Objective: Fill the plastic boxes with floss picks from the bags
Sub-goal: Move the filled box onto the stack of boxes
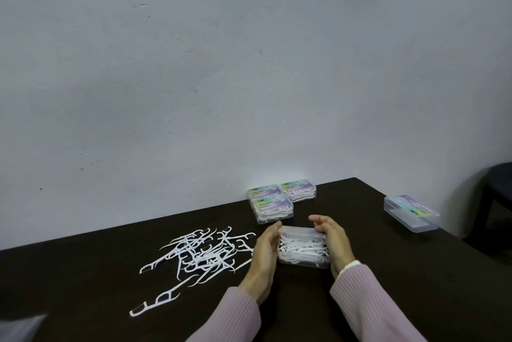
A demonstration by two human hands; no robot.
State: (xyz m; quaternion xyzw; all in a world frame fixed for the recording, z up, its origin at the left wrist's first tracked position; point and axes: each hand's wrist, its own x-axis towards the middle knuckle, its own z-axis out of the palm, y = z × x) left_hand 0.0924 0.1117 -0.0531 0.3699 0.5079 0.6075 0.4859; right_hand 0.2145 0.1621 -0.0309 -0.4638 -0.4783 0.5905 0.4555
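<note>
The table [388, 272] has a dark, matt top that looks smooth, and the wall [194, 64] behind it is pale, matt and a little rough, with small marks. The box [303, 248] between the hands is clear, slightly glossy plastic, as are the three closed boxes [273, 207] by the wall and the single box [411, 212] at the right, whose lids carry shiny coloured labels. The loose floss picks [205, 254] are smooth white plastic, and the sleeves [368, 303] are pink ribbed knit cloth.

No text can be read. The closed boxes [297, 189] by the wall and the separate box [411, 212] to the right carry pastel printed lid labels, but their lettering is too blurred to read.
</note>
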